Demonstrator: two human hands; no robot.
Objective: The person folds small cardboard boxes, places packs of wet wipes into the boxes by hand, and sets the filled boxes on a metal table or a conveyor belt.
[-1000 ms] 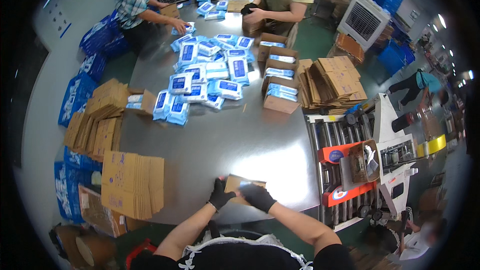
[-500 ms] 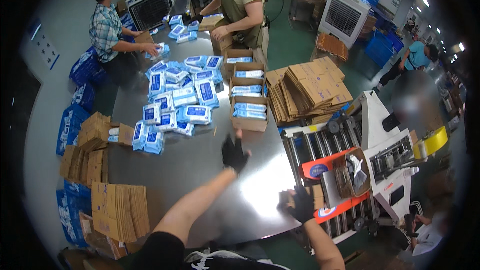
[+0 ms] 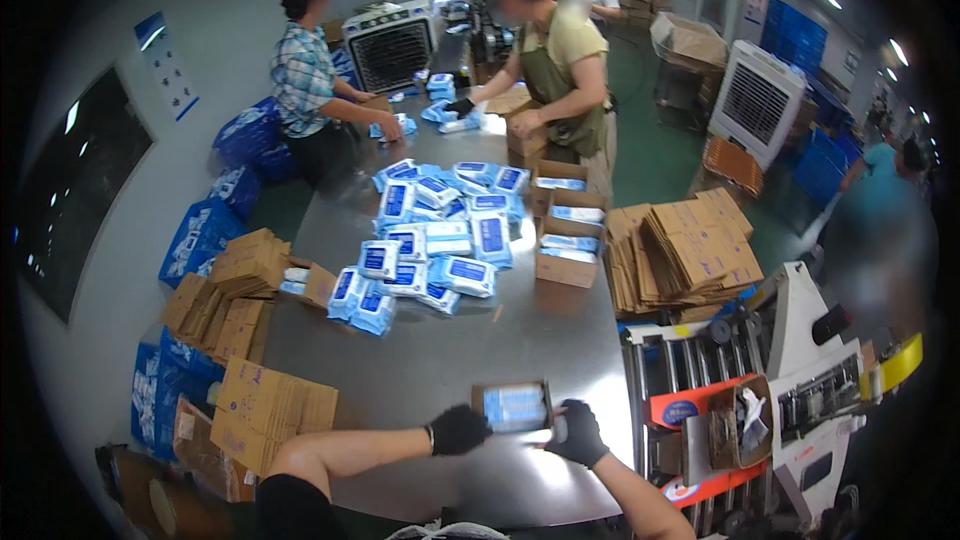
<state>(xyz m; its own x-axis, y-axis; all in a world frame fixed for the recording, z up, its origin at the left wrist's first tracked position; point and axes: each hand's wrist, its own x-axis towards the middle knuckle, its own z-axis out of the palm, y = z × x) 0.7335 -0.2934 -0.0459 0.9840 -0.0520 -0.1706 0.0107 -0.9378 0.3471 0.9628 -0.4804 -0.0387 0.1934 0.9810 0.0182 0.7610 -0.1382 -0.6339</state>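
Nearest the wearer, a small open cardboard box (image 3: 512, 406) sits on the steel worktop (image 3: 440, 360), a blue-and-white packet showing inside it. The left hand (image 3: 458, 429), in a black glove, closes its fingers on the box's left end; the right hand (image 3: 578, 432), gloved the same, grips the right end, so the box is held between both.

To the left, stacks of flattened cartons (image 3: 270, 410) lie at the worktop edge. To the right stands a roller conveyor (image 3: 700, 360) with a tape machine (image 3: 830, 390).

Farther up the worktop lies a loose heap of blue packets (image 3: 440, 240), with filled open boxes (image 3: 565, 240) just beside it and a pile of flat cartons (image 3: 685, 250) further right.

At the far end, two other people work at the worktop, with a fan unit (image 3: 388, 45) behind.
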